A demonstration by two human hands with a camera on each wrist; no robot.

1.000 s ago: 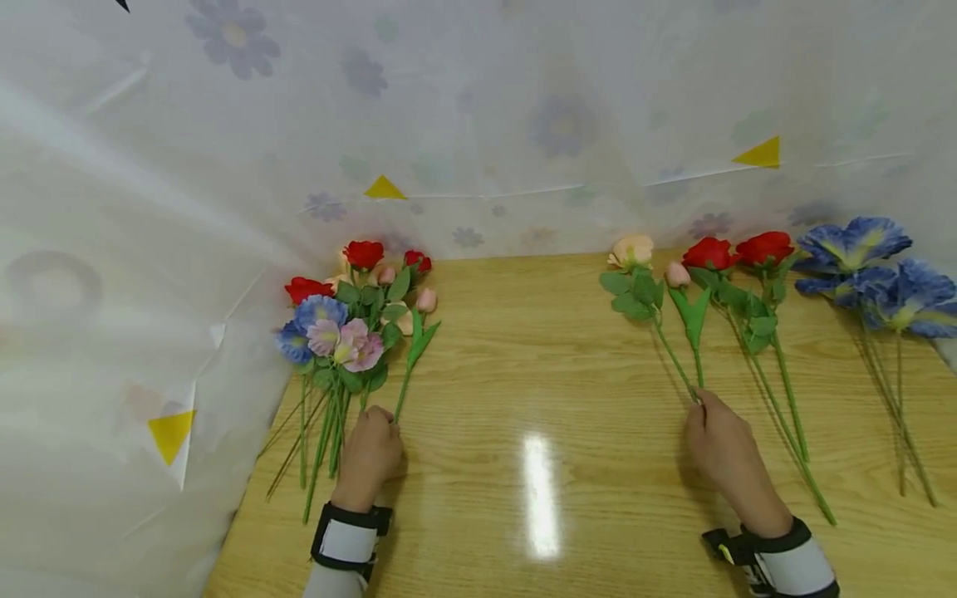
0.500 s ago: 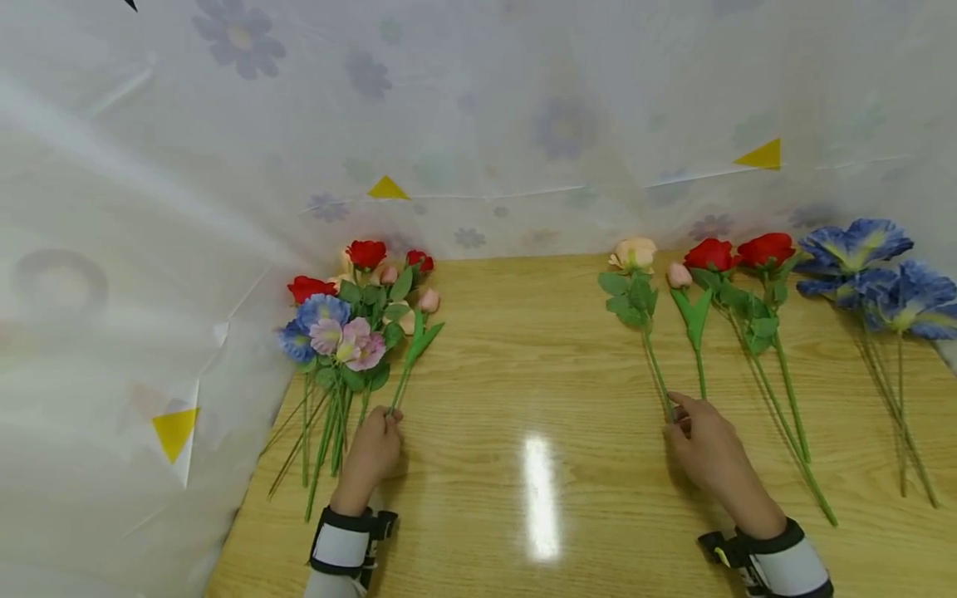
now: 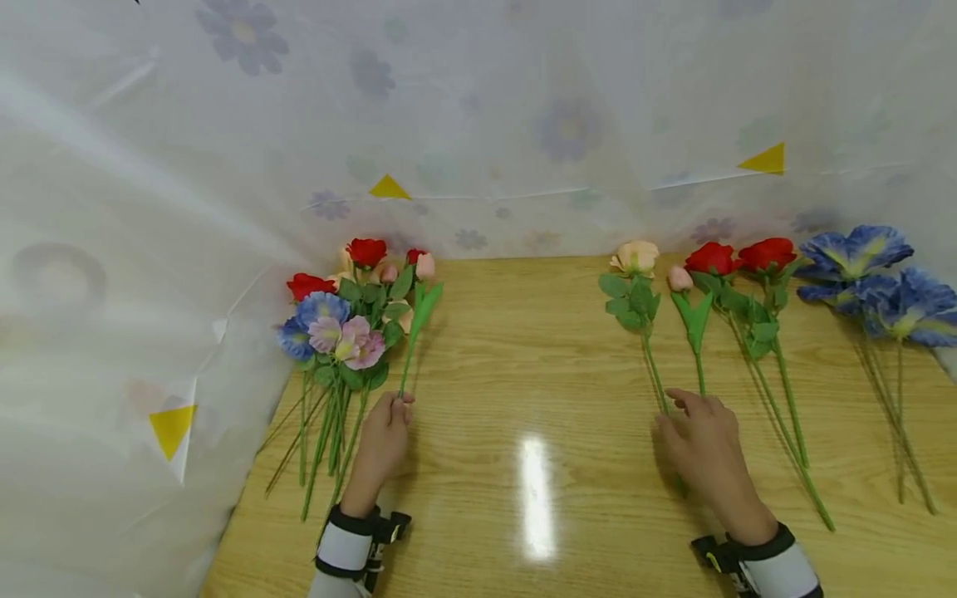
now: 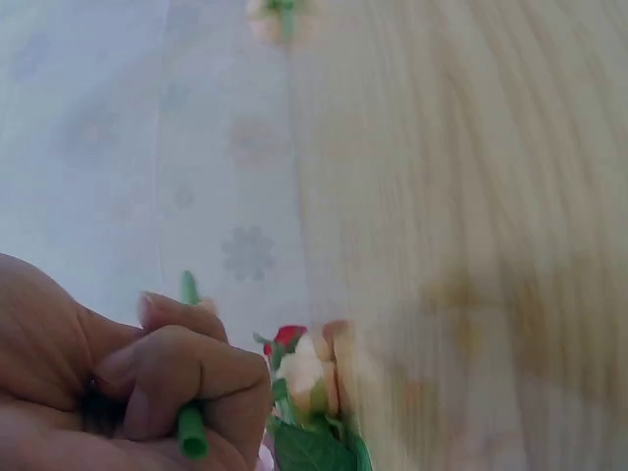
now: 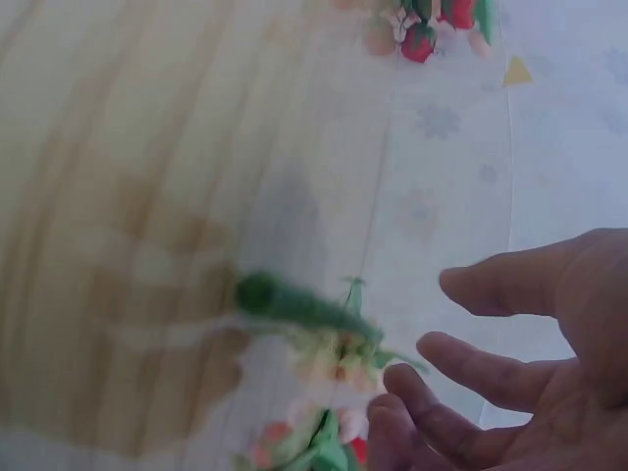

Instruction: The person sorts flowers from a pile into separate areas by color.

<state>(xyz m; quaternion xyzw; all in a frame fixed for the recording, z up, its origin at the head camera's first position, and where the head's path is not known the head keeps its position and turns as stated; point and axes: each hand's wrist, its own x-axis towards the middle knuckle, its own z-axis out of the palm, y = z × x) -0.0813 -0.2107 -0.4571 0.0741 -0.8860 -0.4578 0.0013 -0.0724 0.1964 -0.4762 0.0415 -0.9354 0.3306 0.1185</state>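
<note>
My left hand [image 3: 385,436] grips the green stem of a pink tulip [image 3: 424,307] beside the flower pile at the left. In the left wrist view the curled fingers wrap that stem [image 4: 192,442], its cut end poking out below. At the right, my right hand [image 3: 706,444] hovers over the stem of a peach rose [image 3: 635,259] that lies on the table. Its thumb and fingers stand apart in the right wrist view, with the blurred stem [image 5: 304,306] beyond the fingertips. A second pink tulip [image 3: 694,320] lies just right of the rose, its lower stem hidden by my right hand.
The left pile holds red roses [image 3: 366,252], blue flowers [image 3: 321,311] and a pink-purple flower [image 3: 357,342]. Farther right lie two red roses [image 3: 766,254] and large blue flowers [image 3: 908,306]. A patterned sheet [image 3: 478,108] borders the wooden table [image 3: 493,349] behind and at the left.
The left tulip has moved away from me and straightened, with my left hand following slightly right. The peach rose's stem has swung left, and my right hand's fingers have let go of it.
</note>
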